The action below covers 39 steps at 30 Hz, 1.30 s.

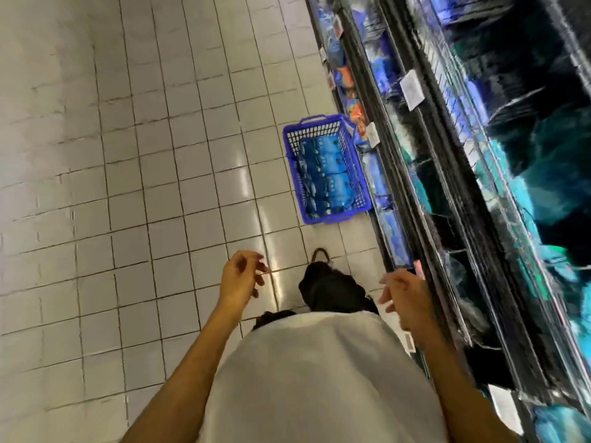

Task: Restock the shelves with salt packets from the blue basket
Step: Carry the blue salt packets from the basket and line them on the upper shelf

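Both hands, left and right, hang loosely curled, holding nothing; blue basket touches shelves.

1. Left hand: raised before the torso, fingers loosely curled, holding nothing.
2. Right hand: same height, fingers loosely bent, holding nothing.
3. Forearms: both bare, angled forward, elbows bent.
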Each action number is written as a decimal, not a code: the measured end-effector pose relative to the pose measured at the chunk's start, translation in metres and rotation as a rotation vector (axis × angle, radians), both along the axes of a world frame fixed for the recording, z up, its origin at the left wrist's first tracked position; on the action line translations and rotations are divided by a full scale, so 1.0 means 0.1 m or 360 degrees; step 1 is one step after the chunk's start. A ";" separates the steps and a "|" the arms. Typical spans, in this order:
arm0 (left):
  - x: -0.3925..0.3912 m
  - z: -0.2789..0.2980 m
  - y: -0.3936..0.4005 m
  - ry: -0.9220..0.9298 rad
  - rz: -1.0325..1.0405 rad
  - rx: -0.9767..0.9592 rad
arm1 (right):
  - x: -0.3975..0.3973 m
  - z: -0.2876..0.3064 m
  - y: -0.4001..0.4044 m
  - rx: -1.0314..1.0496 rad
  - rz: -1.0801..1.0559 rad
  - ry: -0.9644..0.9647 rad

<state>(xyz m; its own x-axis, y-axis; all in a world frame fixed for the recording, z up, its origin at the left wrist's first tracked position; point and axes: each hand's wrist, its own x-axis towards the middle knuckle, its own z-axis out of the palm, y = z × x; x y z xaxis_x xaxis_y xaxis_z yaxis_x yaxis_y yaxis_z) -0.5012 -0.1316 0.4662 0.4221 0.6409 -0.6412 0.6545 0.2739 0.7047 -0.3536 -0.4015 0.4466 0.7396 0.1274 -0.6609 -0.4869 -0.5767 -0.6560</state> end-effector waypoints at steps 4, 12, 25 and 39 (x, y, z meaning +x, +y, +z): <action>0.30 0.05 0.29 0.0073 0.0216 0.0010 | 0.66 -0.18 0.63 -0.0078 0.0250 0.0162; 0.52 0.10 0.85 0.0096 0.0621 -0.0008 | 1.42 -0.18 1.94 -0.0072 0.0774 0.0103; 1.76 -0.54 2.27 0.0195 0.0029 -0.0221 | 1.87 -0.65 2.92 -0.0181 0.0265 0.0342; 3.87 -3.25 2.18 0.0546 -0.0794 -0.0393 | 2.42 -3.35 3.05 -0.0227 -0.0343 0.0776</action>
<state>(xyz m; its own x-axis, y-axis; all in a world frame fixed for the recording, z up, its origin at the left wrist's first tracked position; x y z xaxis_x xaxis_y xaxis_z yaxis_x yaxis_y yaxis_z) -0.1142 0.0861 0.1407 0.3760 0.2377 -0.8956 0.9215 0.0060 0.3884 -0.1112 -0.0967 0.1118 0.3429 -0.1088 -0.9331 -0.8316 -0.4971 -0.2476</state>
